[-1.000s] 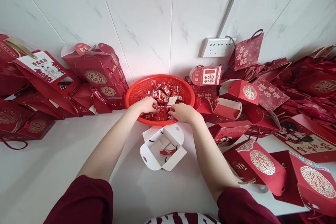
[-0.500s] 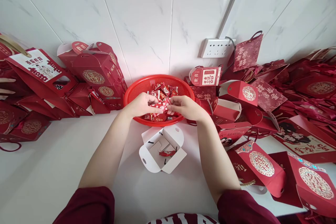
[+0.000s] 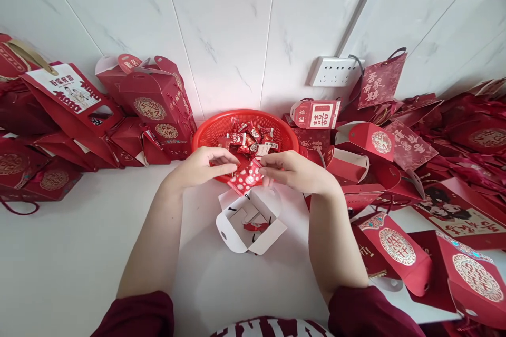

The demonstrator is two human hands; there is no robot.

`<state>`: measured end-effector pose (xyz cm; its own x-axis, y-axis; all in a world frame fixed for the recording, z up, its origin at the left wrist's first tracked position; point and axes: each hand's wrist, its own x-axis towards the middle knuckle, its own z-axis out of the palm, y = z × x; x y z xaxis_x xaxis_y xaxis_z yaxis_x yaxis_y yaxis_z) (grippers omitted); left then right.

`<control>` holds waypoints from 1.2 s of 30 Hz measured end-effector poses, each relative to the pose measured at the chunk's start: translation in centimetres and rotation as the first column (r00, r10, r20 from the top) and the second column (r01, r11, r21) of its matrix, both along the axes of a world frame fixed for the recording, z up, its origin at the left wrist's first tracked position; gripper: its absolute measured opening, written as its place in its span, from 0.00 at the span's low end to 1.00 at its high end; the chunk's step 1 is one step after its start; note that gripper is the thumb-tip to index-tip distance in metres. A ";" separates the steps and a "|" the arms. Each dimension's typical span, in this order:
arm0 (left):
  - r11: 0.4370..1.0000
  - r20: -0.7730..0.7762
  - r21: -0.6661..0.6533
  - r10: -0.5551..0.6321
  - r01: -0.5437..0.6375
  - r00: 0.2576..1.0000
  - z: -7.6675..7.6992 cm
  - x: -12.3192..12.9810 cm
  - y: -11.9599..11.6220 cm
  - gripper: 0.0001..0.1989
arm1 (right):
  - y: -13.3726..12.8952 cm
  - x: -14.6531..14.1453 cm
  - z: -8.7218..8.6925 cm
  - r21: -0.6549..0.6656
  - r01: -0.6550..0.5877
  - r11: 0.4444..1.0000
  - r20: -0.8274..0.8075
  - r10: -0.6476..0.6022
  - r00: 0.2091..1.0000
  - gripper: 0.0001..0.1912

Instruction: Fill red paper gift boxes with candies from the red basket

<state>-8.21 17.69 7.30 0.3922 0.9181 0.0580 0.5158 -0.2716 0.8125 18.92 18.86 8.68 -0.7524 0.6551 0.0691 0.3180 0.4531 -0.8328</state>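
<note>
My right hand (image 3: 286, 170) pinches the upper right corner of a red wrapped candy packet with white polka dots (image 3: 245, 179). The packet hangs tilted between the basket and the carton. My left hand (image 3: 209, 167) is at the packet's left, thumb and fingers pinched together; what they hold, if anything, is too small to make out. Behind both hands stands a red plastic basket (image 3: 205, 127) with several wrapped candies (image 3: 249, 139) inside. Below them, an open white-lined gift box (image 3: 265, 237) has its flaps spread, and a red wrapped candy (image 3: 256, 226) lies in it.
Red gift boxes (image 3: 148, 95) are stacked at the left against the tiled wall (image 3: 225, 37). More red boxes (image 3: 395, 245) and bags (image 3: 381, 81) crowd the right side. A white power strip (image 3: 335, 71) is fixed to the wall. The white tabletop (image 3: 98, 242) lies beneath everything.
Both hands have come out from over the basket toward me, bringing the polka-dot packet to just above the box. The view has shifted slightly. Another person's fingers at the far left are gone.
</note>
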 end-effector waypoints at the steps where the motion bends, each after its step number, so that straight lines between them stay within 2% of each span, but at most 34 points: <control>1: 0.996 -0.053 0.048 0.074 -0.071 0.996 -0.1 -0.4 0.0 0.15 | -0.2 0.0 0.1 0.022 -0.029 0.999 0.045 0.028 0.999 0.12; 4: 0.949 -0.205 0.199 0.283 -0.243 0.937 -0.6 -1.4 0.5 0.12 | -0.7 -0.2 0.2 -0.016 -0.160 0.987 0.181 0.160 0.970 0.10; 5: 0.933 -0.239 0.239 0.325 -0.269 0.915 -0.9 -1.6 0.7 0.12 | -0.8 -0.4 0.2 -0.024 -0.163 0.986 0.221 0.165 0.961 0.09; 7: 0.924 -0.309 0.275 0.346 -0.265 0.886 -1.5 -1.7 1.3 0.12 | -0.8 -0.6 -0.1 0.027 -0.081 0.996 0.282 0.070 0.957 0.09; 10: 0.976 -0.510 0.153 0.213 -0.156 0.833 -2.4 -1.1 2.9 0.15 | 0.2 -1.0 -0.9 0.156 0.102 0.982 0.281 -0.143 0.949 0.11; 12: 0.993 -0.627 0.032 0.106 -0.111 0.772 -2.8 -0.3 4.6 0.14 | 1.4 -1.2 -1.9 0.229 0.167 0.959 0.304 -0.233 0.924 0.13; 14: 0.992 -0.694 -0.057 0.043 -0.114 0.719 -3.2 0.5 6.5 0.17 | 2.8 -1.7 -3.1 0.263 0.177 0.949 0.369 -0.268 0.890 0.13; 17: 0.973 -0.771 -0.175 -0.039 -0.151 0.636 -4.1 1.2 9.3 0.25 | 4.4 -2.6 -4.9 0.234 0.158 0.959 0.474 -0.255 0.843 0.12; 20: 0.957 -0.794 -0.235 -0.086 -0.172 0.602 -5.3 1.2 10.9 0.30 | 5.2 -3.4 -6.0 0.221 0.190 0.957 0.527 -0.281 0.802 0.14; 24: 0.957 -0.746 -0.240 -0.074 -0.163 0.662 -6.2 0.2 11.6 0.25 | 5.3 -3.8 -6.3 0.227 0.217 0.949 0.556 -0.309 0.772 0.16; 28: 0.966 -0.611 -0.209 -0.007 -0.153 0.792 -5.8 -0.3 11.5 0.19 | 5.3 -3.8 -6.1 0.235 0.223 0.946 0.568 -0.320 0.758 0.16; 32: 0.965 -0.400 -0.200 0.076 -0.169 0.913 -4.6 0.2 10.1 0.18 | 5.2 -3.8 -5.9 0.246 0.226 0.943 0.565 -0.329 0.757 0.16; 36: 0.971 -0.223 -0.200 0.084 -0.130 0.971 -3.9 0.7 7.9 0.18 | 5.2 -3.8 -6.0 0.252 0.219 0.943 0.564 -0.327 0.758 0.17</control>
<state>-7.54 25.59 3.39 0.2732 0.9375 -0.2156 0.6984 -0.0392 0.7147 15.13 24.04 2.72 -0.4692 0.8590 -0.2047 0.8518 0.3792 -0.3614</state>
